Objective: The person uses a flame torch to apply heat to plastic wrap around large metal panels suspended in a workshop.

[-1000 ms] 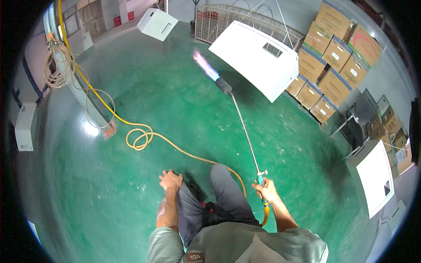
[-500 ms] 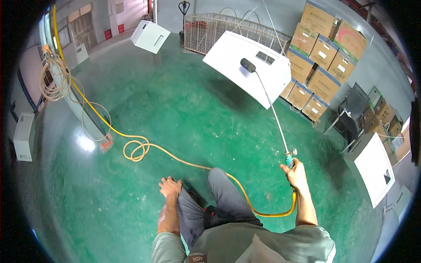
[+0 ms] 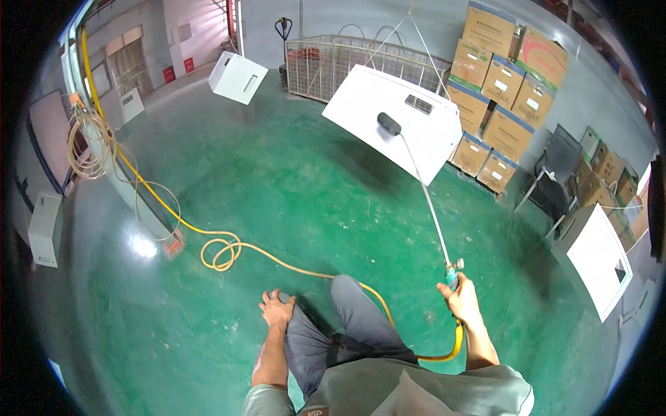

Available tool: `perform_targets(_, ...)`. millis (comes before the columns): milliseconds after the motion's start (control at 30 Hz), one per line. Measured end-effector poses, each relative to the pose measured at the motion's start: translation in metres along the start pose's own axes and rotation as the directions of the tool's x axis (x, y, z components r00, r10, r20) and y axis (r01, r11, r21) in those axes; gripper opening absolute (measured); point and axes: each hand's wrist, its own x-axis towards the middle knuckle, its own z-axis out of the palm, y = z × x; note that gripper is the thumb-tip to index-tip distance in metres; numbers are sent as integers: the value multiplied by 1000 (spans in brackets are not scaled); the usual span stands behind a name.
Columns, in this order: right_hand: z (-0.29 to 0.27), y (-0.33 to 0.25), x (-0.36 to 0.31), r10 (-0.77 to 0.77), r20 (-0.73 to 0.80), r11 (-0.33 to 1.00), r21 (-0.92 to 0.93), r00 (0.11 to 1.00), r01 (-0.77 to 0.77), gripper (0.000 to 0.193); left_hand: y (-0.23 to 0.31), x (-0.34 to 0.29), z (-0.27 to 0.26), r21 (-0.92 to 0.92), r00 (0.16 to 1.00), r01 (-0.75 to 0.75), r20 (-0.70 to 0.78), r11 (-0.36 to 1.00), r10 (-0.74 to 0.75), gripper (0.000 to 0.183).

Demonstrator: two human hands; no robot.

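Observation:
My right hand (image 3: 460, 299) is closed round the teal handle of a long-necked gas torch (image 3: 431, 208). A small valve knob sits at the top of that handle, and a yellow hose (image 3: 456, 341) runs from its lower end. The torch's black cylindrical head (image 3: 388, 124) appears in front of a white metal panel (image 3: 409, 152), which hangs tilted from wires; whether they touch I cannot tell, and no flame shows. On my left knee (image 3: 305, 326) rests my left hand (image 3: 278, 309), fingers spread and holding nothing.
The hose loops across the green floor (image 3: 257, 173) to a post with coiled tubing (image 3: 87, 149). Other white metal housings are at the left (image 3: 45, 229), the far left (image 3: 237, 78) and the right (image 3: 598, 262). Behind the panel stand a wire cage (image 3: 312, 73), stacked cartons (image 3: 510, 132) and a black chair (image 3: 551, 184).
The view has tilted slightly, so most things sit lower in the picture. The torch head has shifted a little across the panel; my right hand still grips its handle, and my left stays on the knee.

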Motion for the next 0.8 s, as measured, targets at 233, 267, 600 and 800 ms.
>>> perform_targets(233,14,43,-71,140,214,977,128,967,-170,37,17,-19,10,-36,992,-127,-21,991,126,74)
perform_targets(267,15,51,-78,179,240,966,142,954,-217,36,21,-23,10,-45,989,-149,-20,988,148,75)
perform_targets(600,45,178,-136,382,396,740,410,835,-533,17,62,-59,7,-7,963,-263,-68,965,262,81)
perform_targets(800,51,204,-148,378,462,576,562,803,-594,19,77,-78,1,-56,955,-292,-76,955,288,83)
